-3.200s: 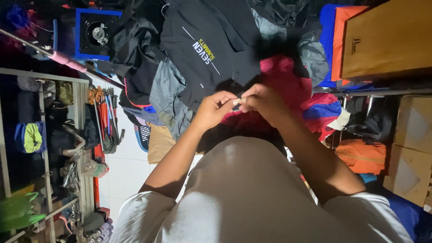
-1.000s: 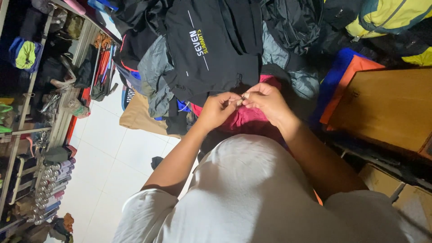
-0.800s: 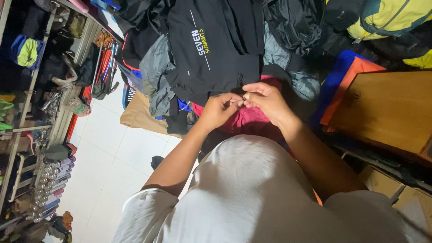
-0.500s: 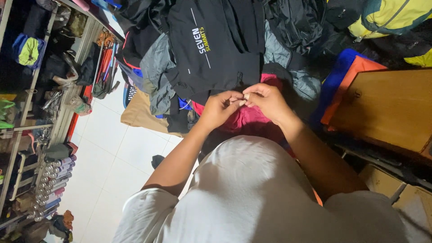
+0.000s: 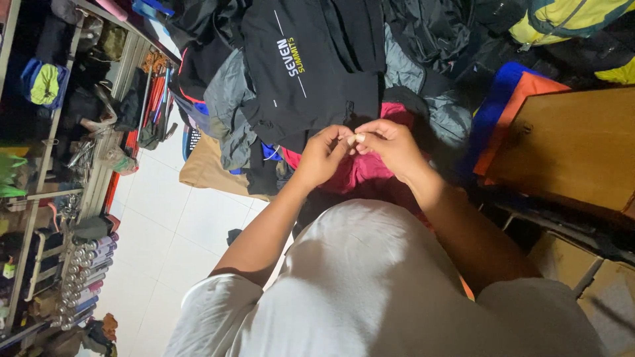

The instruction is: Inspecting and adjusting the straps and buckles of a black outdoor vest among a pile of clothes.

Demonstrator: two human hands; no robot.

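Observation:
My left hand (image 5: pixel 323 157) and my right hand (image 5: pixel 389 142) meet fingertip to fingertip in front of my chest. Between them they pinch a small pale object (image 5: pixel 358 138); it is too small to tell what it is. Just under the hands lies a red garment (image 5: pixel 362 173). Above them hangs a black garment (image 5: pixel 311 66) with white and yellow print. My white shirt (image 5: pixel 370 291) fills the lower part of the view.
Dark jackets and grey clothing (image 5: pixel 228 112) are piled around the black garment. A wooden cabinet (image 5: pixel 569 145) stands at the right, with cardboard boxes (image 5: pixel 582 264) below it. Shelves of gear (image 5: pixel 73 165) line the left beside a white tiled floor (image 5: pixel 165 231).
Both hands stay together on the small object, with only slight finger movement. Since the oldest frame the view has swung, so the cabinet now sits lower on the right.

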